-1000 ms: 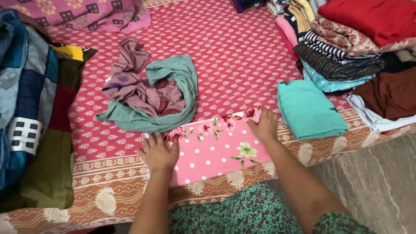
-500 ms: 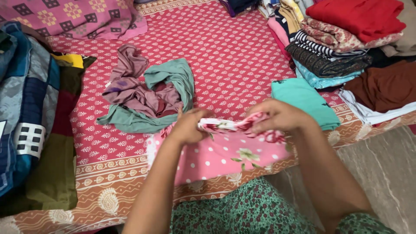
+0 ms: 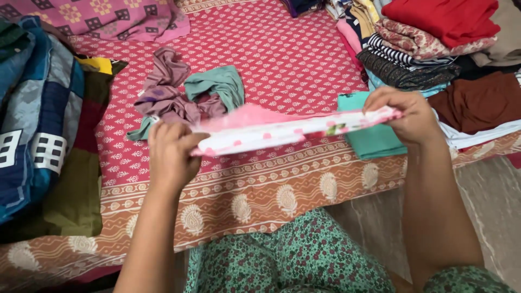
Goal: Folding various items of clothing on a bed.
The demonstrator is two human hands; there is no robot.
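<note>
A pink cloth with pale dots and a flower print [image 3: 282,130] is stretched flat in the air between both hands, above the bed's front edge. My left hand [image 3: 171,152] grips its left end, fingers curled around the fabric. Its right end is pinched in my right hand [image 3: 404,111], held a little higher. Just behind the cloth a folded teal garment [image 3: 374,138] lies on the red patterned bedsheet [image 3: 282,54]. Further left on the sheet sits a loose heap of mauve and green clothes [image 3: 184,97].
Stacks of folded clothes [image 3: 429,38] fill the back right of the bed, with a brown one [image 3: 477,100] nearest. A blue checked blanket [image 3: 32,119] and olive cloth cover the left side. A pink pillow [image 3: 108,19] lies at the back. Grey floor [image 3: 488,201] is on the right.
The pink cloth lay flat on the bed under both palms; both hands gathered its far edge and have lifted it off the sheet, pulling it out sideways.
</note>
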